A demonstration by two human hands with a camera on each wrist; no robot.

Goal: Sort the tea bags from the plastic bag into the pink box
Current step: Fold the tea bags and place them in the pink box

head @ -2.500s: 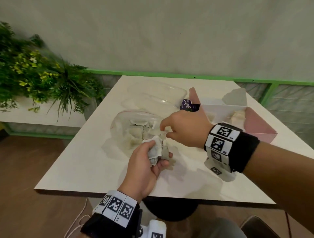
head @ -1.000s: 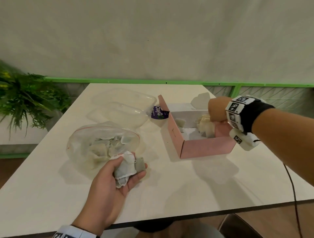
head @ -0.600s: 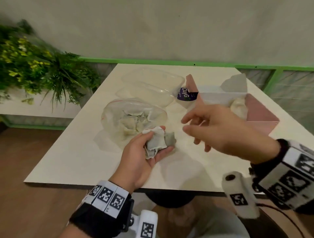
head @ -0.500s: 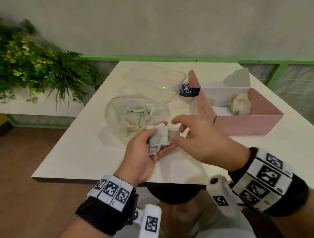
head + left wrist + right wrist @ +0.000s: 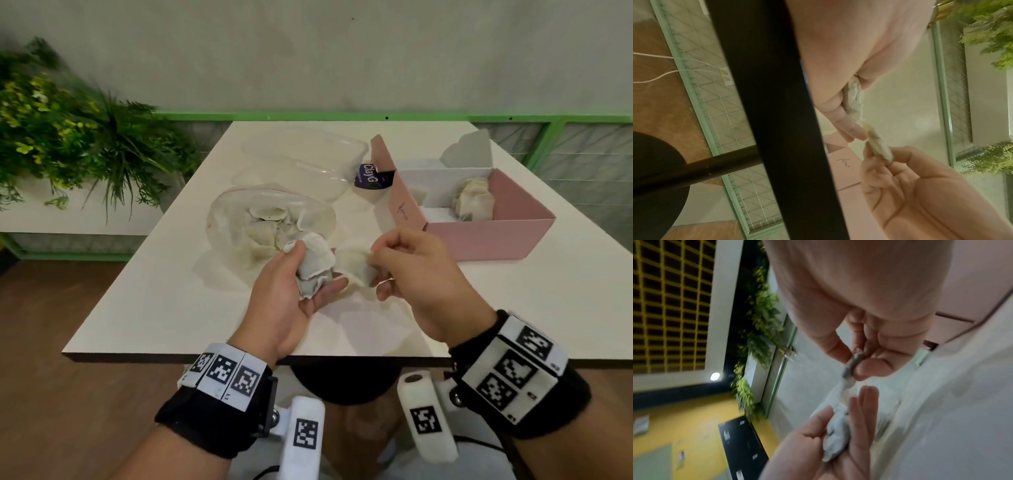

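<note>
Fingers and thumb of the left hand (image 5: 294, 291) curl round a bunch of tea bags (image 5: 313, 265), palm up, likely as a ready store at the table's near edge. At its 3 o'clock the right hand (image 5: 411, 274) pinches one tea bag (image 5: 354, 269) between thumb and fingertips, apparently peeling it off singly. That bag's long axis runs left to right, its free end toward the bunch. The plastic bag (image 5: 267, 219) lies at 11 o'clock, the pink box (image 5: 479, 236) at 2 o'clock, some bags already inside.

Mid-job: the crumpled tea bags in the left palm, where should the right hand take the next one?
Pinch a free corner of the crumpled white tea bags from the fingertip side: the left hand lies palm-up, thumb across the far side, and the right hand, already pinching one, waits there.
</note>
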